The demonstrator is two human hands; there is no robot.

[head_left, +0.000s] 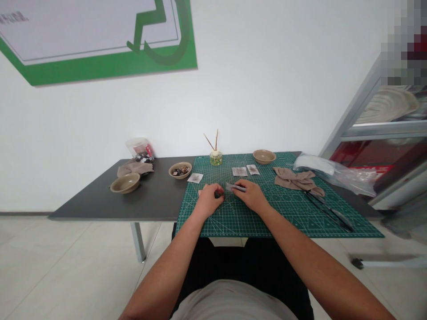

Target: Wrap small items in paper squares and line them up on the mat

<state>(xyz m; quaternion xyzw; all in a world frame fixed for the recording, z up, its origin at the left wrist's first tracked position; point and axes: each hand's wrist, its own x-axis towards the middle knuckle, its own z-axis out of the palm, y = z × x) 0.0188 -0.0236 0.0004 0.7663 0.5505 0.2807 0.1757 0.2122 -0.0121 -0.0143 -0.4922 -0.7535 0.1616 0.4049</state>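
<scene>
Stretching wide across the scene, it's the dark grey table (150, 200), and over its right side lies the green cutting mat (283, 218), ruled in white. At the mat's right, a clear plastic bag (350, 178) sits behind a rumpled brown cloth (292, 178), a dark-handled tool (328, 211) slanting out in front. And the hands: left hand (211, 198) and right hand (251, 194) are apart, both low over the mat! Three tan bowls next: one at far left (125, 184), one with stones (180, 171) just off the mat, one at its far edge (264, 157). Between those last two stands the reed diffuser (215, 158). Smaller now: three pale squares (195, 178) lie beyond the hands, one left, two right. Pinched in the right fingers, a grey-white strip (239, 188)! Curled under the left ones, a small dark object (217, 194), too covered to name.
</scene>
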